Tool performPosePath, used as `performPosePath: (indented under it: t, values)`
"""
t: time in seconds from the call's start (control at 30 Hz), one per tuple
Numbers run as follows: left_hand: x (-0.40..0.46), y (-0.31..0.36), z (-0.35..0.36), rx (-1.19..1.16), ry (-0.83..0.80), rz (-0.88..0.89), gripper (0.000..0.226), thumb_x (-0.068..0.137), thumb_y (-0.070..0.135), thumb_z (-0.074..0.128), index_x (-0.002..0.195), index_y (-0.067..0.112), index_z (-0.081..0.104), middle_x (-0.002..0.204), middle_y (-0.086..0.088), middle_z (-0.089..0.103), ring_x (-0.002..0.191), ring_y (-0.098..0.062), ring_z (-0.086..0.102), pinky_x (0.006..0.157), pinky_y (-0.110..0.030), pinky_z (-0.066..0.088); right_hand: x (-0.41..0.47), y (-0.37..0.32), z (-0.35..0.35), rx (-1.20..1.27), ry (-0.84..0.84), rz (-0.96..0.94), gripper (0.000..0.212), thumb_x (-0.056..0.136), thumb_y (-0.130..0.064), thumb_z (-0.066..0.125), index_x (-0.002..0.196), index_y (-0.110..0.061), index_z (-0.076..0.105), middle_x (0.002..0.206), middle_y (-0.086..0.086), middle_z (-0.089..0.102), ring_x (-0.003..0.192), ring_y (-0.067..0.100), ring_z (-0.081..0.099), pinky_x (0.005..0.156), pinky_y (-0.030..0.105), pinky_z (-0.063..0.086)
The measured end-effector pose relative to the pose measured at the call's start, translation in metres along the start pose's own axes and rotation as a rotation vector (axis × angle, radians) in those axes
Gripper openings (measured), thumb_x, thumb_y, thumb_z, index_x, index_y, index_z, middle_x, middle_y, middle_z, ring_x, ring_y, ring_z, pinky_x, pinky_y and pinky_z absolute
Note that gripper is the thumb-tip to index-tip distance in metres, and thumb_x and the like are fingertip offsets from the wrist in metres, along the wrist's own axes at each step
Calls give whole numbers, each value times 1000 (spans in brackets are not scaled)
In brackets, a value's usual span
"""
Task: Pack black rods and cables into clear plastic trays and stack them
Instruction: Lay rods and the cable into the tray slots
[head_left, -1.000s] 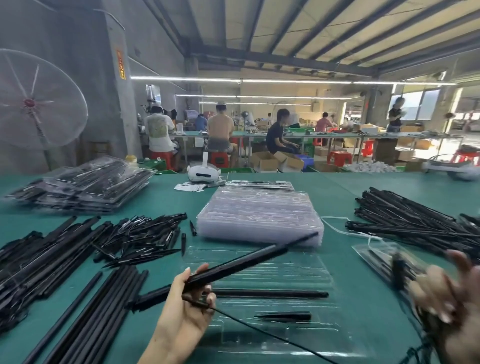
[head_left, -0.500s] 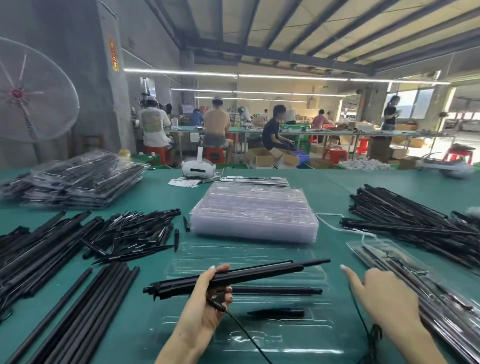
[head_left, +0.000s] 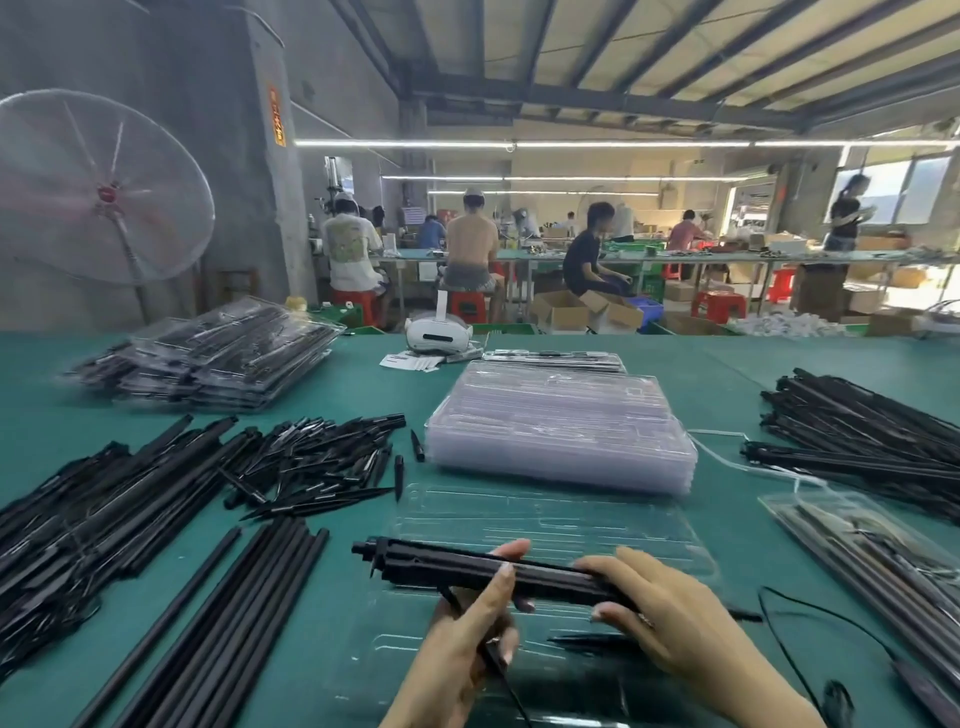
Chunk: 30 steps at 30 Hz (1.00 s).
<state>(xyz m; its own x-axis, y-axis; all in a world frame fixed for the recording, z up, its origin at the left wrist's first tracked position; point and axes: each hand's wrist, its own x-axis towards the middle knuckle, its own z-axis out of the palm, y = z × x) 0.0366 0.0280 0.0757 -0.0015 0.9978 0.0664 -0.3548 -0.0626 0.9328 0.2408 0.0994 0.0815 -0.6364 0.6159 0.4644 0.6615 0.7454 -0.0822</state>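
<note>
A: The green desk (head_left: 363, 395) is carrying plenty around you: loose black rods (head_left: 223, 613) on your left, a stack of empty clear trays (head_left: 561, 421) ahead, packed trays (head_left: 218, 353) far left.

B: And the rod assembly (head_left: 467, 569)?

A: You're holding it level, just above the open tray (head_left: 545, 514). Your left hand (head_left: 467, 639) is gripping it from below, thumb over the top, and its thin cable (head_left: 498, 665) is running down past your palm. Your right hand (head_left: 670, 618) is curling over the other end.

B: What's risky?

A: The cable is hanging loose; I judge it could be snagging under the tray edge or getting pinched beneath the rod as you're seating it. The rod could also be landing across a ridge instead of in its slot.

B: Compared with half a second ago?

A: Your right hand was open and clear of the rod; now it's closing on it, and the rod is sitting lower.
</note>
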Motion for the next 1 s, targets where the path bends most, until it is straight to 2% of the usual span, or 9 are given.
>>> performPosePath:
  t: [0.13, 0.23, 0.37, 0.5, 0.53, 0.67, 0.87, 0.93, 1.0]
  values:
    - [-1, 1, -2, -26, 10, 10, 62, 65, 10, 74, 124, 15, 55, 61, -10, 56, 44, -13, 49, 35, -17, 34, -9, -4, -2, -6, 188, -8, 37, 95, -53, 30, 115, -33, 54, 87, -16, 66, 71, 0, 62, 53, 13, 44]
    - [-5, 7, -6, -157, 0, 37, 56, 65, 8, 62, 122, 10, 58, 71, -17, 57, 53, -21, 55, 40, -23, 42, -12, -4, -4, 0, 270, -25, 38, 97, -50, 31, 105, -29, 62, 86, -17, 69, 69, 1, 65, 49, 16, 47]
    - [-4, 6, -13, -85, 192, 94, 36, 66, 11, 81, 93, 3, 59, 66, -10, 57, 53, -17, 57, 45, -23, 46, -14, -4, -4, -62, 333, 16, 32, 101, -48, 22, 86, -33, 45, 67, -17, 59, 54, 3, 54, 41, 18, 34]
    - [0, -2, -18, 105, 319, 133, 54, 65, 37, 78, 98, 1, 55, 72, -8, 71, 69, -24, 69, 88, -38, 49, -16, -2, -2, -51, 303, 104, 28, 99, -48, 24, 83, -32, 41, 58, -21, 55, 47, 1, 50, 39, 18, 32]
    - [0, -3, -18, 118, 335, 130, 61, 62, 43, 81, 100, 1, 57, 77, -10, 73, 75, -27, 71, 89, -39, 50, -17, -1, 0, -30, 284, 116, 24, 98, -47, 28, 84, -33, 43, 56, -22, 55, 46, 0, 51, 38, 18, 33]
    - [1, -2, -14, 46, 344, 111, 54, 62, 31, 79, 98, -2, 58, 70, -14, 70, 58, -32, 67, 51, -28, 55, -21, 10, 8, 123, 162, 173, 45, 96, -59, 26, 87, -34, 61, 66, -20, 65, 55, -3, 59, 45, 21, 49]
    - [-2, -1, -17, -52, 357, 77, 39, 82, 40, 55, 100, 9, 69, 70, -24, 67, 57, -29, 67, 50, -26, 55, -12, 3, -1, 235, 248, 234, 13, 89, -35, 61, 86, -28, 71, 83, -16, 60, 82, 4, 57, 69, 20, 46]
    - [-2, 0, -18, -82, 370, 87, 37, 83, 39, 55, 99, 9, 70, 73, -26, 68, 59, -31, 67, 51, -27, 56, -10, -15, -26, 440, 252, 277, 27, 88, -57, 53, 86, -34, 67, 81, -10, 62, 79, 8, 58, 69, 17, 44]
    - [-2, 0, -20, -96, 390, 99, 32, 86, 36, 54, 97, 9, 70, 74, -28, 68, 59, -31, 68, 50, -26, 56, -12, -31, -43, 629, 21, 377, 50, 72, -83, 44, 97, -43, 58, 81, -7, 67, 70, 6, 62, 65, 16, 47]
